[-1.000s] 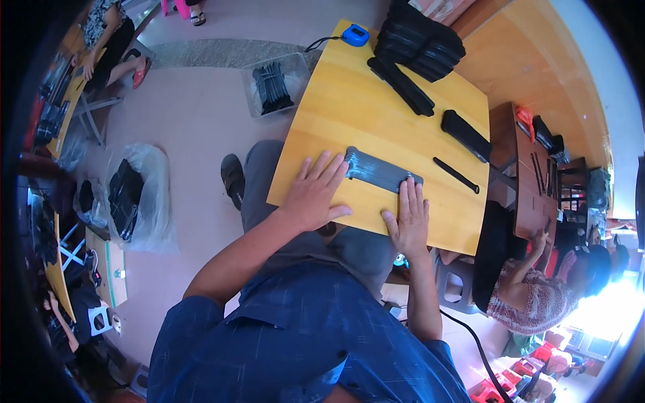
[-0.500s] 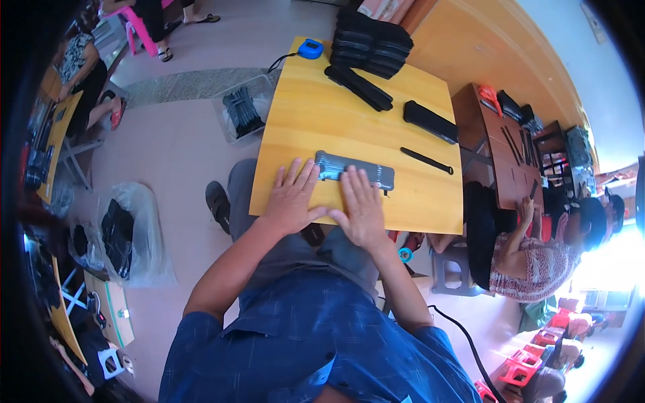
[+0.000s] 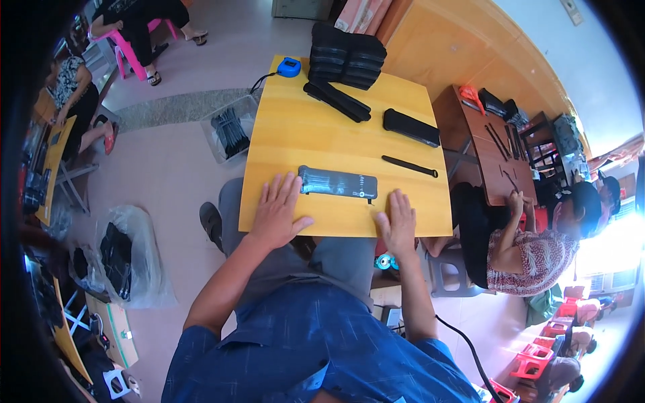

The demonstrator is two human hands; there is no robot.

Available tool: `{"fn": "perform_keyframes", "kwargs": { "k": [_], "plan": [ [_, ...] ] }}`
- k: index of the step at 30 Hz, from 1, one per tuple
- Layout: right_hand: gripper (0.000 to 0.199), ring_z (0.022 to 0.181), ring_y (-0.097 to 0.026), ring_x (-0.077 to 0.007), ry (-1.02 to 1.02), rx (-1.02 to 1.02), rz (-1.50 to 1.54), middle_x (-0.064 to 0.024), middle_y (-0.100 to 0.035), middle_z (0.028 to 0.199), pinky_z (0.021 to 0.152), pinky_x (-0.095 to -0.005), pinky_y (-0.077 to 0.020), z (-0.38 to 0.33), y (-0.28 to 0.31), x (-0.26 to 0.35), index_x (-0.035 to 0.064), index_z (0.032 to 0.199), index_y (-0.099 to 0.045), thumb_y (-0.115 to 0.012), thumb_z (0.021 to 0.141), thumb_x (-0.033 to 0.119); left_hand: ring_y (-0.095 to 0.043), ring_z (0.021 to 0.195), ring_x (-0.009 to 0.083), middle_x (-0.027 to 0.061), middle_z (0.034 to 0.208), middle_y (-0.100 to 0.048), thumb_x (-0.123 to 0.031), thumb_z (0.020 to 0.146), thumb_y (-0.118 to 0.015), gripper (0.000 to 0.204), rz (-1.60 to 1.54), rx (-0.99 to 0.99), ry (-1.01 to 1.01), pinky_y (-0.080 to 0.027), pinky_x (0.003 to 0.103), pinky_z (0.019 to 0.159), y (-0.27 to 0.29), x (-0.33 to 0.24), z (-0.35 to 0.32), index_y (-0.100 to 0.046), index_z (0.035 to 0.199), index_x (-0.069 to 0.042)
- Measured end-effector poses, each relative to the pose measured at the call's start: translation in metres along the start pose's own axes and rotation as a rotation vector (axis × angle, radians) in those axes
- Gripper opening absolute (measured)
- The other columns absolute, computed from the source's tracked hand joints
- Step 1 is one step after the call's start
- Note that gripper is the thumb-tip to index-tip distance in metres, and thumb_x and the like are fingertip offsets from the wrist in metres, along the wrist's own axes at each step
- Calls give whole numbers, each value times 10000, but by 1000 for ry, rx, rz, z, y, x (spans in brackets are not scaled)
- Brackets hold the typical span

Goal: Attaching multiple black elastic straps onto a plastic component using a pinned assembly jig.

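My left hand [image 3: 279, 211] lies flat, fingers spread, on the near left part of a yellow wooden table [image 3: 302, 127]. Palm down at the near right edge rests my right hand [image 3: 398, 225]. Between them, just beyond the fingertips, lies a long grey packet with dark contents [image 3: 337, 183]; my left fingertips reach its left end, and neither hand grips it.
Farther back on the table are a thin black strip [image 3: 410, 166], a black flat case [image 3: 411, 127], long black bundles [image 3: 336, 101], a stack of black items [image 3: 346, 55] and a blue tape measure [image 3: 289, 66]. A person [image 3: 531, 248] sits at the right by a brown table. A clear bin [image 3: 228, 131] stands on the floor at the left.
Both hands have slid apart and toward the table's near edge, off the grey packet, which now lies uncovered between them.
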State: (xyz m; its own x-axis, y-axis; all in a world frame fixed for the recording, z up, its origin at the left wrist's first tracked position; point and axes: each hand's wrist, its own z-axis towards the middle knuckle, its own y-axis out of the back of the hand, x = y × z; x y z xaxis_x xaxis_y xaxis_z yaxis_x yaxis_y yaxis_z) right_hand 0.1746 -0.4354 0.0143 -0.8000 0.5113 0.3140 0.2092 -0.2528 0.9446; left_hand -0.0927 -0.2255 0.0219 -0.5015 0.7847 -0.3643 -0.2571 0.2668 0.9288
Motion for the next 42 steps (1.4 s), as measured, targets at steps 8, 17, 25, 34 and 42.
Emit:
{"fn": "perform_keyframes", "kwargs": {
  "k": [8,17,25,34,42],
  "plan": [
    [498,1223,-620,-404,127,-354,145,-221,-671,1303,1047,-464,-504,110,12,-19,8,1309,-659,-787,856,173,-377,1465,445,204,1567,-424,-389,941,-704,760,-194,-255,-128,-290,603,1205,8,-20,-31,-420,1562,-57],
    [199,985,-700,-348,157,-335,38,-131,-738,1055,841,-442,-574,152,-14,-28,86,1073,-757,-758,898,180,-453,1400,440,222,1491,-514,-288,958,-697,618,-274,-247,-90,-332,523,1205,8,-31,-62,-509,1477,-9],
    [153,776,-731,-320,72,-458,99,-125,-747,952,690,-424,-577,129,43,13,36,974,-656,-623,1037,171,-537,1336,413,222,1433,-569,-259,979,-693,570,-530,-229,-95,-404,475,1153,21,-52,-49,-520,1451,9],
    [127,920,-756,-198,-144,-32,1543,-163,-752,1106,784,-299,-618,19,74,106,74,1175,-544,-578,1083,156,-655,1203,303,210,1251,-679,-203,964,-733,456,-1052,-174,-27,-504,403,1040,19,-102,-15,-601,1333,29],
    [120,903,-743,-179,-304,-114,1607,-166,-750,1122,776,-298,-620,-12,27,78,66,1159,-550,-609,1057,88,-631,639,87,28,784,-695,-153,1028,-638,164,-1300,306,340,-518,239,617,17,-70,-34,-667,967,-4]
  ]
}}
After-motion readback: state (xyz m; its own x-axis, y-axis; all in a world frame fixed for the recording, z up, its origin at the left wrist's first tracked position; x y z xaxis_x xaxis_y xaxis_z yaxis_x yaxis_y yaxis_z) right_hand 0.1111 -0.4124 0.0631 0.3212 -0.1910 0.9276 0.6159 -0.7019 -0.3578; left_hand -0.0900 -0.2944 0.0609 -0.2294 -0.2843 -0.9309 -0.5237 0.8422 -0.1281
